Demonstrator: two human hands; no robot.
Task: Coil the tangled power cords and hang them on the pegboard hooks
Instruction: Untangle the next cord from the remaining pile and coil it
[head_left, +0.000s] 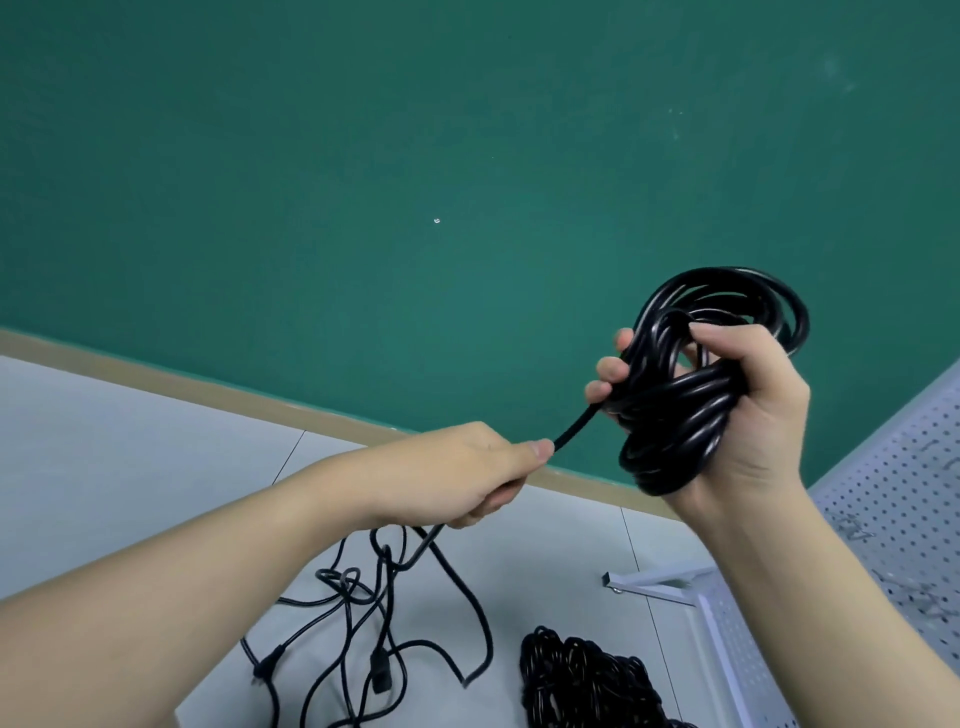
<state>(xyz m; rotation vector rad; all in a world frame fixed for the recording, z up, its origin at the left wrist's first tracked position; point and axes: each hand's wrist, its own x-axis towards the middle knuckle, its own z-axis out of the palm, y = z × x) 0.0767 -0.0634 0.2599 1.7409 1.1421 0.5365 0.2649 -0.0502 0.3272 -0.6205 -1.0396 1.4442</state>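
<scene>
the right hand (727, 410) is gripping the coil (691, 384) of black cord up against the green wall (363, 156), while the left hand (467, 483) is pinching the free strand feeding it; the loops are bunching unevenly and may be slipping loose, and the tangle (374, 623) on the floor could be snagging; the pegboard (893, 499) is running off frame, its hooks being hard to make out

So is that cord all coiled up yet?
Not yet. The right hand grips a coil, but the cord's tail runs through the left hand to the floor.
</scene>
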